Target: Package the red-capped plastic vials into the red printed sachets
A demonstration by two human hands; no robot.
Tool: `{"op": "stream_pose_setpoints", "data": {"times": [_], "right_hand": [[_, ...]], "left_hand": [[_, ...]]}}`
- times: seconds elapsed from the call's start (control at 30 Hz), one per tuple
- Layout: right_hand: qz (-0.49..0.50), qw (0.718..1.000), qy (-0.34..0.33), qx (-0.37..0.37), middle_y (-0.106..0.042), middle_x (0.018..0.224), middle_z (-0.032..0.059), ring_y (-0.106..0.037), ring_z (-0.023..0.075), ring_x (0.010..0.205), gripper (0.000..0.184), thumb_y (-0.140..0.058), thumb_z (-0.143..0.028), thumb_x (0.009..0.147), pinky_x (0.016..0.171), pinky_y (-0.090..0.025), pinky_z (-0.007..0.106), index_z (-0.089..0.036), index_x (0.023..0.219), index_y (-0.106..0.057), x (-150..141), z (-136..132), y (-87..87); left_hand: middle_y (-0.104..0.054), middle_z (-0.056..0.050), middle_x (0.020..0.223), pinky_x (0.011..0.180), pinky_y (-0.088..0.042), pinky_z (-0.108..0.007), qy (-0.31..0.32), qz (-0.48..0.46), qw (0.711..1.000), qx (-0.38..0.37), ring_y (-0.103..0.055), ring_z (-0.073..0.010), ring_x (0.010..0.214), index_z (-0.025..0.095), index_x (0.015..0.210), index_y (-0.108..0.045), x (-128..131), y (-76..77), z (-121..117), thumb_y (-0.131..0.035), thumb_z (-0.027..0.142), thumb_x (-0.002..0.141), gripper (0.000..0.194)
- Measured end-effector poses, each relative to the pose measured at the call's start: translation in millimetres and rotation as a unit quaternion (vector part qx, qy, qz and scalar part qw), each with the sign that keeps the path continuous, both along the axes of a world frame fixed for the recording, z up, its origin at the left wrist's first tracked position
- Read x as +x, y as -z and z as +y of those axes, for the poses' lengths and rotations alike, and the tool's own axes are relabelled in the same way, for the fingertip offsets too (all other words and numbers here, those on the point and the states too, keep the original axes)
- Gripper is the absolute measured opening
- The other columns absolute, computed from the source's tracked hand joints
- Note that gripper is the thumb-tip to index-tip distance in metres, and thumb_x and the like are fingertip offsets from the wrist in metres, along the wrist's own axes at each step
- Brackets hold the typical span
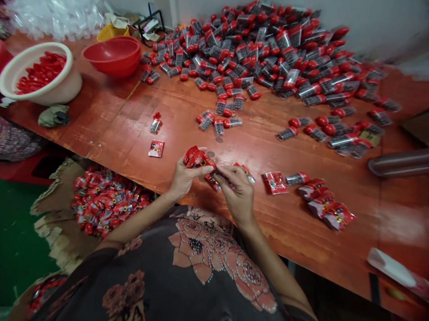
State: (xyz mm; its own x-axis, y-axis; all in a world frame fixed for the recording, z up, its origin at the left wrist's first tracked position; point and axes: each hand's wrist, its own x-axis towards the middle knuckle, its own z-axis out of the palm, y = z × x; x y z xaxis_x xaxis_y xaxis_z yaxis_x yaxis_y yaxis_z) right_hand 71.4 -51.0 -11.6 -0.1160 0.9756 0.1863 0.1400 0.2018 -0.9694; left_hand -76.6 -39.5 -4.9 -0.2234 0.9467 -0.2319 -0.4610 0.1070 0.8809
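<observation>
My left hand is closed around red printed wrappers that bulge up between thumb and fingers. Close against it, my right hand pinches the right edge of this red printed material; whether it is one piece or several I cannot tell. Just past my right fingers lies a red packet, partly hidden. Further right are a flat red packet, a clear tube with a red cap and an overlapping row of red wrappers. To the left lie a small square packet and another red-capped tube.
A large heap of red-capped tubes covers the back of the table. At left stand a white bowl of red caps and a red bowl. Below the table edge, a torn carton holds finished-looking red packets.
</observation>
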Motion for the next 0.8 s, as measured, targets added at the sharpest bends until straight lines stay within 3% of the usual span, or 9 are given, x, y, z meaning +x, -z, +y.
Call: {"op": "stream_pose_setpoints", "data": {"times": [0.23,0.4,0.6,0.7,0.8], "right_hand": [[0.107,0.983,0.045,-0.142,-0.068,0.097,0.0029,-0.066,0.0202,0.086,0.025,-0.070,-0.035,0.081,0.081,-0.058,0.044,-0.029,0.105,-0.068,-7,-7,9.2],[0.058,0.994,0.037,-0.085,-0.062,0.109,0.0040,-0.061,0.0213,0.101,0.029,-0.069,-0.034,0.082,0.092,-0.054,0.045,-0.032,0.112,-0.068,-8,-10,12.2],[0.187,0.962,0.057,-0.188,-0.065,0.113,0.0060,-0.065,0.0221,0.096,0.042,-0.068,-0.037,0.081,0.074,-0.061,0.040,-0.031,0.121,-0.062,-20,-13,22.5],[0.159,0.972,0.055,-0.165,-0.064,0.113,0.0049,-0.064,0.0217,0.098,0.036,-0.069,-0.036,0.081,0.083,-0.059,0.043,-0.031,0.117,-0.065,-17,-10,27.0],[0.087,0.989,0.015,-0.121,-0.060,0.110,0.0035,-0.061,0.0211,0.103,0.036,-0.068,-0.034,0.082,0.095,-0.053,0.046,-0.035,0.118,-0.067,-8,-7,28.5]], "left_hand": [[-0.072,0.001,0.083,0.080,-0.051,-0.029,0.054,0.027,0.998,-0.005,-0.065,-0.0154,0.076,0.022,0.094,-0.075,-6,2.6,1,-0.088,0.015,0.049,0.047],[-0.071,0.001,0.078,0.080,-0.051,-0.029,0.008,0.023,1.000,0.003,-0.064,-0.0137,0.074,0.021,0.080,-0.074,-3,6.5,3,-0.087,0.019,0.054,0.030],[-0.071,0.001,0.076,0.074,-0.052,-0.028,-0.004,-0.034,0.999,-0.032,-0.063,-0.0126,0.069,0.019,0.075,-0.071,14,11.8,-5,-0.087,0.019,0.054,0.026],[-0.072,0.000,0.084,0.080,-0.052,-0.029,-0.017,-0.047,0.998,-0.023,-0.065,-0.0141,0.077,0.020,0.082,-0.071,14,12.3,-6,-0.087,0.019,0.054,0.032],[-0.071,0.002,0.086,0.082,-0.051,-0.029,-0.024,-0.031,0.999,-0.017,-0.065,-0.0136,0.080,0.024,0.102,-0.071,5,10.7,-1,-0.086,0.017,0.055,0.050]]}}
